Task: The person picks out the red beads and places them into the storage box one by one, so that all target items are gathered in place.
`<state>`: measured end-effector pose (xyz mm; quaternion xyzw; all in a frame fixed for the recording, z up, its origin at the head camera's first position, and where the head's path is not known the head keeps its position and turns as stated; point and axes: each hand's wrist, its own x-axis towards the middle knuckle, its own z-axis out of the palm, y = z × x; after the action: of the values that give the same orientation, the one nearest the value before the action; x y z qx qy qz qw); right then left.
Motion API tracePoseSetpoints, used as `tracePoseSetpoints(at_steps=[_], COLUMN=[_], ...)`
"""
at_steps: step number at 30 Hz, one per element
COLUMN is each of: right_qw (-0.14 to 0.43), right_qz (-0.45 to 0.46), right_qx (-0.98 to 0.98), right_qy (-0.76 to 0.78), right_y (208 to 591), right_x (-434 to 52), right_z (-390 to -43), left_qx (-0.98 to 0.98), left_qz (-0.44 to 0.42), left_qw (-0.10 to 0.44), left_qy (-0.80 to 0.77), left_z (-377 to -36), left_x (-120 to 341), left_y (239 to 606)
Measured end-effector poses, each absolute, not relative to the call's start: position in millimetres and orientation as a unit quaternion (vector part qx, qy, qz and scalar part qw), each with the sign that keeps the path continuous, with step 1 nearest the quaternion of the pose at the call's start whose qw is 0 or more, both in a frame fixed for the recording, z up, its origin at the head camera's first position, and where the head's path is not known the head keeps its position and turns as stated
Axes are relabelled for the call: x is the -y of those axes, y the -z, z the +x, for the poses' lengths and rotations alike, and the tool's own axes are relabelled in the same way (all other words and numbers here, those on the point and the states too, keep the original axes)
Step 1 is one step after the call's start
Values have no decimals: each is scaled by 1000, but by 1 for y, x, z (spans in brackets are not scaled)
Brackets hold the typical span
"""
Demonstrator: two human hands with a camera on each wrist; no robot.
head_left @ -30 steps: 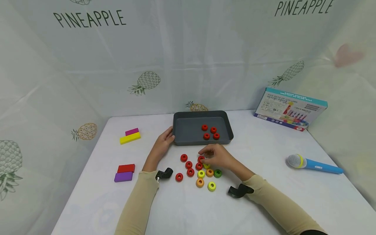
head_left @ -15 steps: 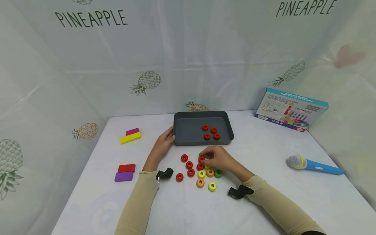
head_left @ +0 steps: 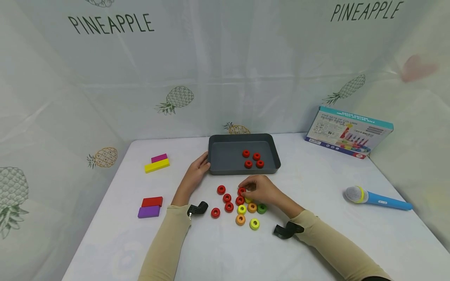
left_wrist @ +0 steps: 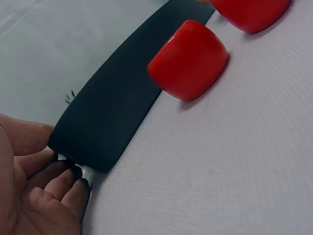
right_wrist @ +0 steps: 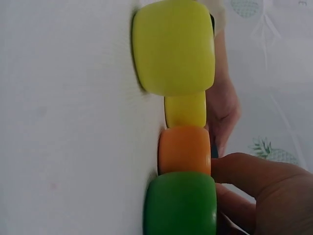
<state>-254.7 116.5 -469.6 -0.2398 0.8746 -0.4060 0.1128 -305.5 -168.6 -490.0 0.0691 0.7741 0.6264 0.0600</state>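
Observation:
The left hand (head_left: 194, 176) holds the left edge of a dark grey tray (head_left: 225, 154); in the left wrist view its thumb and fingers meet the tray's corner (left_wrist: 107, 117). Several red beads lie inside the tray, toward its right side. In front of the tray, the right hand (head_left: 261, 190) pinches a red bead (head_left: 241, 191) between thumb and fingers, low over the group. Around it lie more red beads (head_left: 229, 207), yellow beads (head_left: 254, 223), orange beads (head_left: 240, 219) and a green bead (head_left: 261, 208). In the right wrist view, the near beads hide the right fingertips.
Yellow (head_left: 156, 165) and magenta (head_left: 159, 157) blocks lie at the left, with red (head_left: 152, 201) and purple (head_left: 149, 212) blocks nearer. A blue toy microphone (head_left: 379, 198) lies at the right. Behind it a printed box (head_left: 348, 132) leans by the curtain.
Both hands keep nearly the same places. The right fingers stay at the red bead near the tray's front. The whole head view shifts very slightly.

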Motion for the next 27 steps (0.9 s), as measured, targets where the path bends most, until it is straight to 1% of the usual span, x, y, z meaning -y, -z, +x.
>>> tracePoseSetpoints(at_steps=[4,10,12,17,23,27], right_qw=[103,94,90,79,61,59], right_qz=[-254,-260,-266,-282,-286,-281], right_qx=[-875,-877,-876,-870,-867,-867], right_qy=[400,393,392,397,404,407], right_y=[465,453,451,444,434,426], right_x=[-118,-117,-118,-120,-125,-131], right_z=[-256,-260,-261,-266,-278,-287], left_qx=[-773,-781,-779,-773,-779,-777], left_qz=[73,71,72,75,77,79], left_qw=[63,84,80,65,48,47], left_qy=[-627,-615,-617,-626,-620,-623], left_z=[-306,-299,-299,-307,-306,-305], left_x=[169,170,169,171,170,168], left_y=[492,472,474,491,492,491])
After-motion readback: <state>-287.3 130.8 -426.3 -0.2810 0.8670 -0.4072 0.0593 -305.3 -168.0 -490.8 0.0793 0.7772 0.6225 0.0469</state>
